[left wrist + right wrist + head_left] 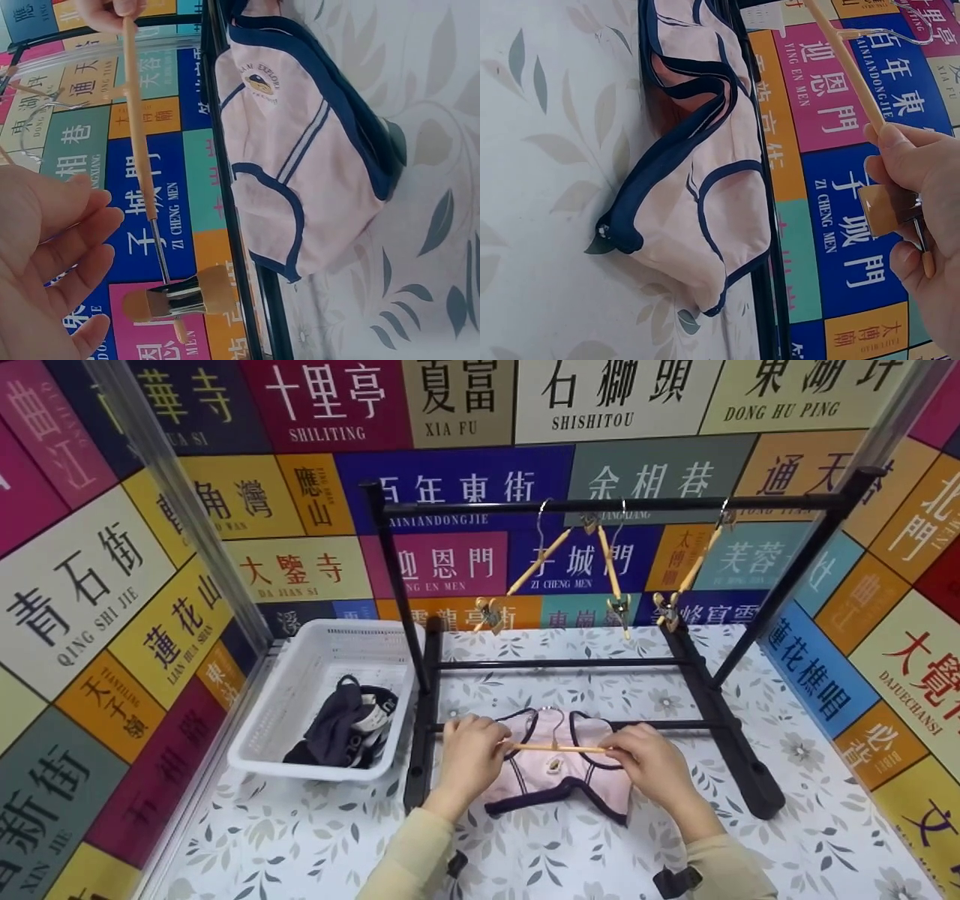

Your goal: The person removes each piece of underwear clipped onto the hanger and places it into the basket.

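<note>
A wooden clip hanger (559, 748) with a metal hook is held level above pink underpants (525, 784). My right hand (654, 765) pinches its right end between thumb and fingers, close to a clip (881, 210). My left hand (472, 754) is by the other end. In the left wrist view its fingers are loosely spread, a little apart from the wooden bar (139, 135) and its clip (180, 296). The underpants have navy trim and a small round emblem (260, 81). They lie on the patterned tabletop against the rack's low front bar.
A black rack (600, 506) stands ahead, with clip hangers (611, 562) on its top rail. To the left, a white plastic basket (255, 712) contains dark clothing (337, 724). Sign-patterned walls (67, 585) enclose the table.
</note>
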The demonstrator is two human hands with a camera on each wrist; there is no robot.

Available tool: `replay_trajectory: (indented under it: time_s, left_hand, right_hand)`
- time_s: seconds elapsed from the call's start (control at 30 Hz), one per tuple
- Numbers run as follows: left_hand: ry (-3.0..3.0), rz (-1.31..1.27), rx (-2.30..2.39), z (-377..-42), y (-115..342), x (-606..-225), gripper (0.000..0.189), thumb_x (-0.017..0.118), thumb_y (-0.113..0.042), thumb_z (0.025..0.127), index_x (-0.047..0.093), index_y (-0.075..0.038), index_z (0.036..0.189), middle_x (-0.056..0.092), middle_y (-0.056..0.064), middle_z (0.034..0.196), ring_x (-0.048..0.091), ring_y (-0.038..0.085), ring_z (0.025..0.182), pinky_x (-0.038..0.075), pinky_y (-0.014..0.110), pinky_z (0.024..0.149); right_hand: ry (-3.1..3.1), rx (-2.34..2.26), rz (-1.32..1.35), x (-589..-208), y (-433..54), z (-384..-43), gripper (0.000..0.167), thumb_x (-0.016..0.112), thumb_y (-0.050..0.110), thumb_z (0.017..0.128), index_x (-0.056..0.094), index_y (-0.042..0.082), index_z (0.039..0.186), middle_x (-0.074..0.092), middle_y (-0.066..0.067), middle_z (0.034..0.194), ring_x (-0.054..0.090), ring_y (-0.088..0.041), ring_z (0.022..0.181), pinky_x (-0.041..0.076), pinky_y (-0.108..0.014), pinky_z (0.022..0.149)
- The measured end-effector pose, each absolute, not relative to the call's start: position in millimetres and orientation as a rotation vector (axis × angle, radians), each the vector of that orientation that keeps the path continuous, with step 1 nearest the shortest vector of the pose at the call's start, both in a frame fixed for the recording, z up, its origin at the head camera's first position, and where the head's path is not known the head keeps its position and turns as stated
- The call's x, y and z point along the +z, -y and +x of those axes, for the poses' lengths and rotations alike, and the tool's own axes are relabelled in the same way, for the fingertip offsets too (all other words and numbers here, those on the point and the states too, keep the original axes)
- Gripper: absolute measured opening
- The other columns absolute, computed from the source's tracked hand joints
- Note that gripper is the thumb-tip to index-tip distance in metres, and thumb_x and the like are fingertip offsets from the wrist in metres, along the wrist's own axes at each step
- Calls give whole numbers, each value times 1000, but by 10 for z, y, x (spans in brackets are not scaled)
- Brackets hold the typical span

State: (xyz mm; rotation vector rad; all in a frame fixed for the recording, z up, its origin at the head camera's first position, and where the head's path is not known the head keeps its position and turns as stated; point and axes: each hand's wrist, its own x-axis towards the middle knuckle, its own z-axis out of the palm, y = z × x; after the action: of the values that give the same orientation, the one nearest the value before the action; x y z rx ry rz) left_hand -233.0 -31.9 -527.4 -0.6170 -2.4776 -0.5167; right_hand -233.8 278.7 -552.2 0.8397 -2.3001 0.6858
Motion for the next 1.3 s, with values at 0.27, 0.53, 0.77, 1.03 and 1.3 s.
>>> replay_trajectory:
  time_s: [0.27,0.53,0.77,1.03,1.3]
  left_hand:
    - [2454,-652,-540,-2308,286,-5280,8,78,-24,83,74,-18,87,69,-5,84,58,20,80,39,43,83]
    - [2460,-695,-533,-2283,228,-5325,9,79,-21,81,73,-18,87,69,-5,87,60,20,89,39,40,80]
    - [2504,-760,-487,-2266,96,-5433,11,78,-25,81,72,-19,87,67,-6,85,60,20,90,39,38,76]
    - [2676,-793,-389,-2272,-44,-5523,20,76,-34,84,71,-19,96,67,-5,95,59,20,97,42,39,81]
    - [2792,-812,-340,-2313,-143,-5677,32,74,-36,86,69,-19,113,66,-2,110,57,20,102,44,37,81]
  right_hand:
    - [2372,701,713,-5595,-2858,-2306,27,83,-1,74,74,18,92,70,5,92,59,-16,82,48,-32,69]
    - [2408,725,582,-5626,-2917,-2254,23,80,1,79,75,19,93,71,4,94,61,-19,86,48,-37,73]
    - [2410,718,447,-5641,-2939,-2211,19,80,2,79,75,16,90,71,3,90,61,-20,85,48,-39,70]
    - [2410,716,349,-5650,-3003,-2178,18,79,2,80,76,14,93,69,0,86,58,-20,79,46,-41,65]
    - [2424,711,294,-5715,-3033,-2121,16,78,2,80,75,13,92,65,1,81,55,-16,72,45,-41,62]
